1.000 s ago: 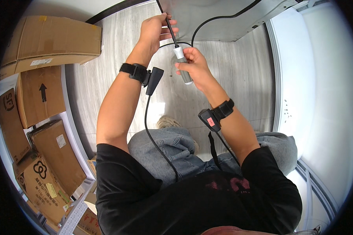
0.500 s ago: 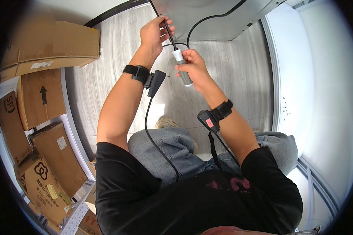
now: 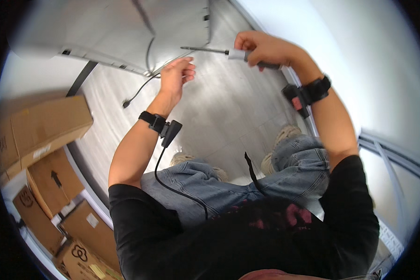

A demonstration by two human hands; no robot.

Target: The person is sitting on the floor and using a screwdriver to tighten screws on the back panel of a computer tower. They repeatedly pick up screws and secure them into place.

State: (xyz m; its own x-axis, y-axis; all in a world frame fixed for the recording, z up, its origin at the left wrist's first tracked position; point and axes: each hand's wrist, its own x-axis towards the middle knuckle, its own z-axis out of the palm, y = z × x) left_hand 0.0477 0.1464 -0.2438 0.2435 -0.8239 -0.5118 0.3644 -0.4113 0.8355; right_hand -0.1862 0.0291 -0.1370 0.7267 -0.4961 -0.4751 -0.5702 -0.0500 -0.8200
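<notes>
In my right hand (image 3: 268, 50) is a screwdriver (image 3: 238, 54), its grey handle wrapped by the fingers. The thin dark shaft points left, with its tip in the air above the floor near the metal panel's edge. My left hand (image 3: 176, 77) is off the tool, its fingers loosely spread with nothing visible in them. It hovers beside the lower edge of a grey metal cabinet panel (image 3: 112, 32). A black power cord (image 3: 139, 92) with a plug end lies on the floor just left of that hand.
Stacked cardboard boxes (image 3: 51, 130) line the left side. A white wall panel (image 3: 359, 60) rises on the right, with a metal rail (image 3: 394, 158) lower down. Wrist straps carry dark devices, and a black cable (image 3: 172, 187) runs from the left one over my jeans.
My left hand has let go of the screwdriver's shaft. My right hand has carried the screwdriver to the right, turning its shaft leftward. The view has swung, so the metal panel now fills the upper left.
</notes>
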